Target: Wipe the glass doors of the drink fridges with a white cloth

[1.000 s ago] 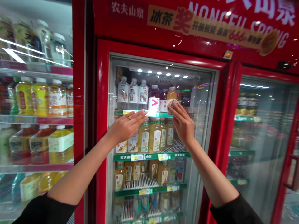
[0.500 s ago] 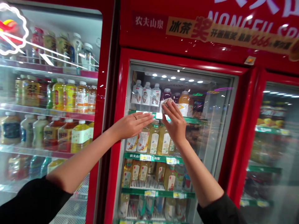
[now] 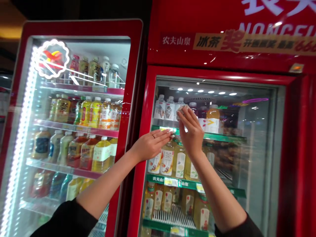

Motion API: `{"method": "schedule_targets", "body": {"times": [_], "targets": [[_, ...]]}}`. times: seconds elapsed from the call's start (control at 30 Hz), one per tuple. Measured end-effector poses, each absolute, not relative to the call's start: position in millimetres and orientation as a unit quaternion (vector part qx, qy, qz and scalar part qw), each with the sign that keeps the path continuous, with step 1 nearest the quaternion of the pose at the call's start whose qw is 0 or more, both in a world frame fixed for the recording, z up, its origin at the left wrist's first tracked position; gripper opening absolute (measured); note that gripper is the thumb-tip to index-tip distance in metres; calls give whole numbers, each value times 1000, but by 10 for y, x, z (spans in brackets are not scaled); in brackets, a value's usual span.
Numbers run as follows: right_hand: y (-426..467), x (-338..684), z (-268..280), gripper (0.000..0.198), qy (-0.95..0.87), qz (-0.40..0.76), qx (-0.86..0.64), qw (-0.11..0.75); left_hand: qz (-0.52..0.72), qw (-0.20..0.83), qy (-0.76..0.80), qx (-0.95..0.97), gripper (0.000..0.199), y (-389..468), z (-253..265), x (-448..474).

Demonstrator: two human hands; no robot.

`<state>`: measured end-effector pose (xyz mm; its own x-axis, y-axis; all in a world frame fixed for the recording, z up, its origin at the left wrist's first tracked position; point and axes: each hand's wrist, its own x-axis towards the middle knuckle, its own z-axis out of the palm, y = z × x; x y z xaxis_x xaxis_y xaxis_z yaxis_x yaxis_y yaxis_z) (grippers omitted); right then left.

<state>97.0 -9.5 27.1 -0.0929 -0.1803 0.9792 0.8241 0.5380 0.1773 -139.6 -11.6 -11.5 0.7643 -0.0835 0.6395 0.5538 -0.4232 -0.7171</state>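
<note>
Whitish crumpled cloth (image 3: 181, 112) is pinched beneath the bent fingers of the right hand (image 3: 192, 131), at the glass door (image 3: 254, 161). Lower and to its left, the left hand (image 3: 151, 144) is outstretched, fingers straight and together. Bottles (image 3: 167, 162) are shelved behind both.

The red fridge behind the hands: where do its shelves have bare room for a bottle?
Third shelf: bare rack between the left bottles and the front right bottle. Second shelf: more rack right of the right forearm. Crowded: top shelf, left side, white-labelled bottles.
</note>
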Motion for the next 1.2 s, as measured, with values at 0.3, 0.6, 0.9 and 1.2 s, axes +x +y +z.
{"method": "schedule_targets", "body": {"times": [0.3, 0.6, 0.9, 1.2], "targets": [[-273, 1363, -88, 49, -644, -420, -268, 580, -328, 502, -135, -789, 59, -130, -112, -1416], [-206, 992, 439, 44, -672, -408, -260, 561, -332, 487, -143, -795, 55, -83, -145, -1421], [-338, 1470, 99, 42, -645, -397, -314, 572, -434, 441, -55, -784, 63, 83, -278, -1452], [-231, 991, 352, 52, -694, -419, -261, 524, -476, 456, -146, -738, 57, -41, -371, -1459]]}}
